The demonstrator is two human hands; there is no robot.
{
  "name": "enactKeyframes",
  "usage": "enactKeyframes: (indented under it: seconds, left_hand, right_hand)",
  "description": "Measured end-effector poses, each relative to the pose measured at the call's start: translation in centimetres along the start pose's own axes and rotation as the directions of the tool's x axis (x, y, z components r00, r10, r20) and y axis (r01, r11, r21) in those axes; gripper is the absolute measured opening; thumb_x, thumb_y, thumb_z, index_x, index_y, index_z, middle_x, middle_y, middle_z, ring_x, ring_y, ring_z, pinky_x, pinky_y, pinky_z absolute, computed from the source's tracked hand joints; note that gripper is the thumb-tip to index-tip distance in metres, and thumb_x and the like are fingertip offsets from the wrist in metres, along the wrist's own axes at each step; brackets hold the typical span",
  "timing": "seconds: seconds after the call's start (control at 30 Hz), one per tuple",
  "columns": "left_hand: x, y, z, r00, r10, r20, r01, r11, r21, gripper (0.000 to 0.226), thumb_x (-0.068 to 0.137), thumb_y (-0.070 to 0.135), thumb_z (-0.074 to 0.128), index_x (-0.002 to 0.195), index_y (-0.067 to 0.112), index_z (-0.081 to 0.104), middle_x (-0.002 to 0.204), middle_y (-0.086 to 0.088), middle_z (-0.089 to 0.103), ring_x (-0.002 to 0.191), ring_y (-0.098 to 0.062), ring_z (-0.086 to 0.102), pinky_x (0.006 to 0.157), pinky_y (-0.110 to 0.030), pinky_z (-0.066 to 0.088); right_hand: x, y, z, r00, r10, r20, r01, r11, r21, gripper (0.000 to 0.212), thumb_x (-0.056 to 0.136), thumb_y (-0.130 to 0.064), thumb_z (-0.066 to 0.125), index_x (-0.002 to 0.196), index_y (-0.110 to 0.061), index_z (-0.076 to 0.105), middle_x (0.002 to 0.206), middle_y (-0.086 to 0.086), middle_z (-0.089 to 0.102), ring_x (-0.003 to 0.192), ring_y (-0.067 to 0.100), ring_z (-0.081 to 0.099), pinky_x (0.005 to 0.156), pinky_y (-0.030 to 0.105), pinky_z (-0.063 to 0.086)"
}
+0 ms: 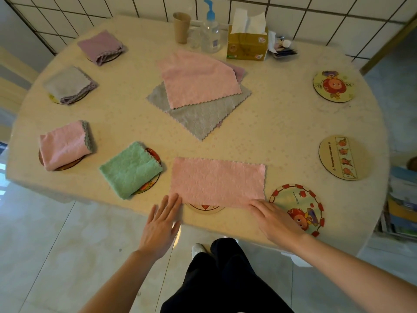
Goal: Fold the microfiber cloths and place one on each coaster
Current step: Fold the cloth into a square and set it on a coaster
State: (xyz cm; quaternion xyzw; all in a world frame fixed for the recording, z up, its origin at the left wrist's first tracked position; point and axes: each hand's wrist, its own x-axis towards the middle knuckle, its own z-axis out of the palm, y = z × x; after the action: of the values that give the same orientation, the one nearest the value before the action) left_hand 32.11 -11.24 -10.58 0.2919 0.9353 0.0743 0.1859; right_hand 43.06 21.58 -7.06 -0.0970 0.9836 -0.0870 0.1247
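Observation:
A pink cloth [217, 180], folded once into a rectangle, lies at the table's near edge and half covers a coaster [204, 208]. My left hand [163, 222] lies flat with straight fingers at the cloth's near left corner. My right hand [274, 216] rests with its fingertips on the near right corner. Folded cloths sit on coasters at the left: green [129, 169], pink [64, 144], grey [68, 84] and purple [100, 47]. A stack of unfolded cloths, pink [198, 80] over grey [200, 116], lies mid-table. Three bare coasters [302, 199], [343, 157], [332, 85] lie on the right.
At the back of the table [282, 123] stand a brown paper cup [181, 27], a pump bottle [211, 30], a tissue box [247, 45] and some small items [283, 48]. A stack of books [401, 206] sits on the floor at the right.

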Motion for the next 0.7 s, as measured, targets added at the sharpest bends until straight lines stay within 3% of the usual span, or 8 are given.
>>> enactKeyframes:
  seconds: [0.17,0.3,0.4,0.47,0.57,0.63,0.7]
  left_hand:
    - [0.2,0.5,-0.2,0.999,-0.028,-0.026,0.028,0.999,0.022,0.062,0.094,0.047,0.019,0.152,0.03,0.003,0.158,0.013,-0.003,0.147,-0.018,-0.007,0.118,-0.037,-0.003]
    - [0.8,1.7,-0.7,0.995,-0.069,-0.068,0.073,0.995,0.062,0.062,0.091,0.03,0.058,0.147,0.02,0.033,0.156,0.001,0.024,0.144,-0.03,0.018,0.116,-0.048,0.016]
    - [1.5,3.3,-1.3,0.987,-0.112,-0.112,0.119,0.991,0.06,0.058,0.083,0.023,0.066,0.137,0.012,0.047,0.147,-0.007,0.041,0.141,-0.033,0.027,0.114,-0.052,0.024]
    - [2.1,4.7,-1.5,0.983,-0.077,-0.166,0.082,0.996,0.021,0.059,0.081,0.018,0.064,0.136,0.011,0.044,0.145,-0.007,0.041,0.14,-0.032,0.026,0.114,-0.05,0.023]
    - [2.9,7.5,-1.6,0.982,0.076,-0.171,-0.084,0.996,-0.038,0.067,0.087,0.017,0.054,0.148,0.014,0.027,0.155,-0.005,0.027,0.146,-0.027,0.015,0.118,-0.045,0.016]
    - [3.4,9.6,-1.2,0.972,0.176,-0.152,-0.187,0.98,-0.062,0.069,0.091,0.02,0.052,0.151,0.016,0.019,0.158,-0.002,0.018,0.147,-0.023,0.008,0.119,-0.042,0.014]
    - [3.7,11.6,-0.7,0.959,0.231,-0.167,-0.248,0.964,-0.094,0.072,0.088,0.021,0.058,0.15,0.016,0.022,0.157,0.0,0.022,0.146,-0.021,0.013,0.118,-0.041,0.018]
  right_hand:
    - [1.5,-0.5,-0.2,0.999,0.044,0.011,-0.043,0.996,-0.075,0.075,0.055,0.008,0.07,0.125,-0.009,0.049,0.12,0.004,0.053,0.109,0.023,0.053,0.084,0.034,0.051]
    - [2.5,-0.9,-0.5,0.996,0.081,0.046,-0.071,0.981,-0.18,0.075,0.042,0.008,0.075,0.113,-0.007,0.057,0.109,0.008,0.057,0.097,0.027,0.056,0.073,0.039,0.05]
    - [3.2,-1.0,-1.4,0.996,0.079,0.045,-0.066,0.969,-0.238,0.064,0.041,0.007,0.076,0.101,-0.009,0.062,0.099,0.006,0.06,0.087,0.027,0.057,0.072,0.04,0.046]
    - [3.5,-1.0,-2.2,0.999,0.048,0.017,-0.043,0.971,-0.236,0.057,0.042,0.009,0.074,0.094,-0.01,0.062,0.094,0.004,0.06,0.084,0.026,0.056,0.073,0.041,0.046]
    - [3.5,-1.3,-3.3,0.998,-0.024,-0.066,0.009,0.975,-0.22,0.043,0.051,0.01,0.067,0.088,-0.011,0.06,0.088,0.003,0.057,0.082,0.024,0.053,0.072,0.037,0.043]
    - [3.0,-1.7,-3.6,0.986,-0.088,-0.138,0.061,0.98,-0.188,0.033,0.065,0.007,0.062,0.093,-0.011,0.06,0.09,0.003,0.057,0.084,0.024,0.052,0.073,0.035,0.045]
    - [2.1,-2.1,-3.8,0.972,-0.145,-0.186,0.121,0.984,-0.132,0.032,0.077,0.002,0.054,0.107,-0.008,0.059,0.096,0.003,0.061,0.087,0.023,0.055,0.075,0.034,0.049]
